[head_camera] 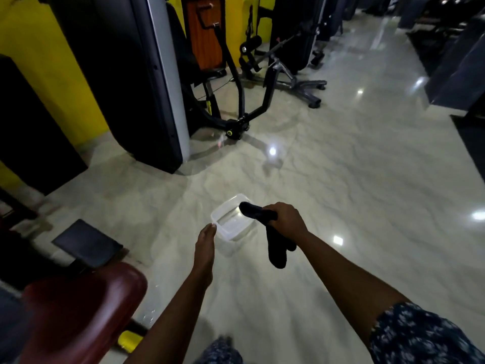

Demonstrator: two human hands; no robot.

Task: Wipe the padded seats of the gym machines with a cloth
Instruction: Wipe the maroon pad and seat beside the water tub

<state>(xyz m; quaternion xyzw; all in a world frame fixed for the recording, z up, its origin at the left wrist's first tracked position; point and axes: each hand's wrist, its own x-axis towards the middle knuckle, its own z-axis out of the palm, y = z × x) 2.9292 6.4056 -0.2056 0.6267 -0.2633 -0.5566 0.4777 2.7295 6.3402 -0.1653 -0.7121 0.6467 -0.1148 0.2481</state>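
My right hand (286, 219) grips a dark cloth (275, 248); one end pokes out over a clear plastic tub (223, 214) of water on the floor, the other hangs down below my fist. My left hand (206, 240) reaches with straight fingers, its fingertips at the tub's near-left rim. A dark red padded seat (78, 308) sits at the lower left, beside my left forearm.
A tall black weight-stack machine (126, 74) stands at the left against a yellow wall. Black lever arms and a frame (244, 106) spread over the floor behind it. A dark foot plate (86, 243) lies left of the tub. Glossy marble floor (354, 179) stretches right.
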